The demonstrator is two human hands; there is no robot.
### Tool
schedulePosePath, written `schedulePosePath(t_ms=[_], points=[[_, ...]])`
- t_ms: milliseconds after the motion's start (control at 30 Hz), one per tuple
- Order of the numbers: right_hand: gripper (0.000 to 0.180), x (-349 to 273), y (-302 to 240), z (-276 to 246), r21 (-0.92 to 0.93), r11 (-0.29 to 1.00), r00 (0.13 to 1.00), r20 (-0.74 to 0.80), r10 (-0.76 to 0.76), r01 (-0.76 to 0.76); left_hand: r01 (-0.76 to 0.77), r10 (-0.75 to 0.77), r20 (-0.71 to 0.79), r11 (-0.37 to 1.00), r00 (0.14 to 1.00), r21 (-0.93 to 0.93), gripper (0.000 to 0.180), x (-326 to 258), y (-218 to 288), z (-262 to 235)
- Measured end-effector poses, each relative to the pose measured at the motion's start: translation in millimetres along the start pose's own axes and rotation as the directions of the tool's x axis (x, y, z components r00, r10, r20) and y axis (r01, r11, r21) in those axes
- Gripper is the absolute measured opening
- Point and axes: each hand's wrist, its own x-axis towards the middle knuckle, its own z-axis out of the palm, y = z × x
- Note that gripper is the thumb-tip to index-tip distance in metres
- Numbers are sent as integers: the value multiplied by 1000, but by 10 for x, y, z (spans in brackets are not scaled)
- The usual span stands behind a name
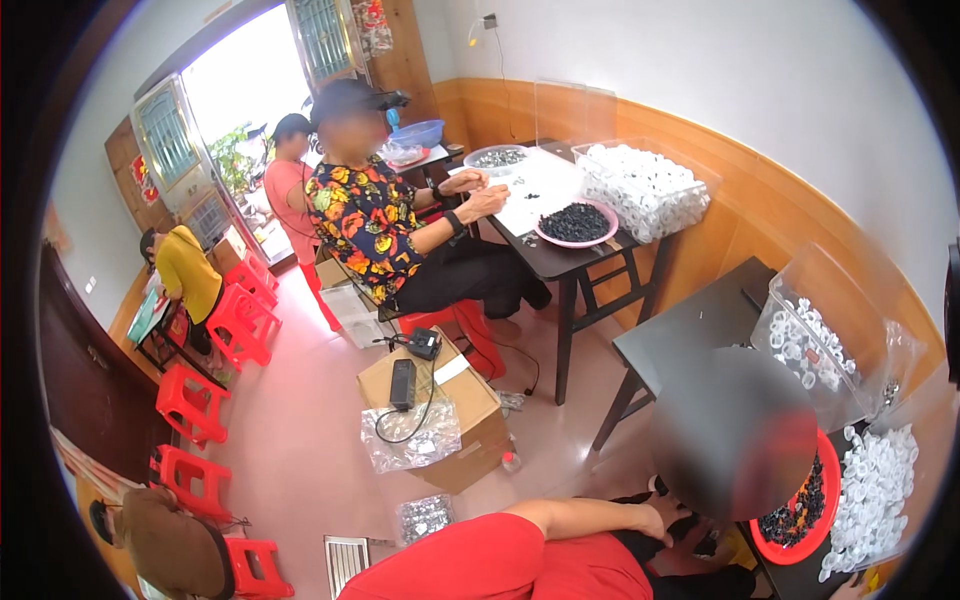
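Observation:
Neither of my own hands can be made out. Close by, a person in a red shirt (pixel 470 560) leans toward a dark table at the lower right, one bare arm (pixel 590 517) bent and its hand (pixel 655 525) near the dark trousers. Beside that person, a red basin (pixel 836 480) holds small black and orange pieces. A heap of clear plastic pieces (pixel 880 490) lies next to it. At the lower right edge a bit of skin (pixel 850 588) shows; whose it is, I cannot tell.
A co-worker in a flowered shirt (pixel 365 215) handles small parts at a black table (pixel 545 262) with a pink bowl (pixel 612 236) and clear bin (pixel 640 190). A cardboard box (pixel 470 455) stands on the floor. Red stools (pixel 195 405) line the left; other people sit or stand beyond.

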Motion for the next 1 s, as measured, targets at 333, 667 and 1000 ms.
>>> schedulePosePath(t_ms=[333,667,1000], points=[[30,-61,-1368,-125,310,944,956,224,-189,114,-146,144,29,984,989,102,58,50,-22,160],[31,-156,-1734,-128,387,915,924,298,-240,112,-412,887,-27,187,461,-892,38,-1561,1617,-1492],[33,-150,-1778,-101,400,911,911,332,-243,98,-346,951,-149,-49,269,-937,37,-2015,1991,-1508]])
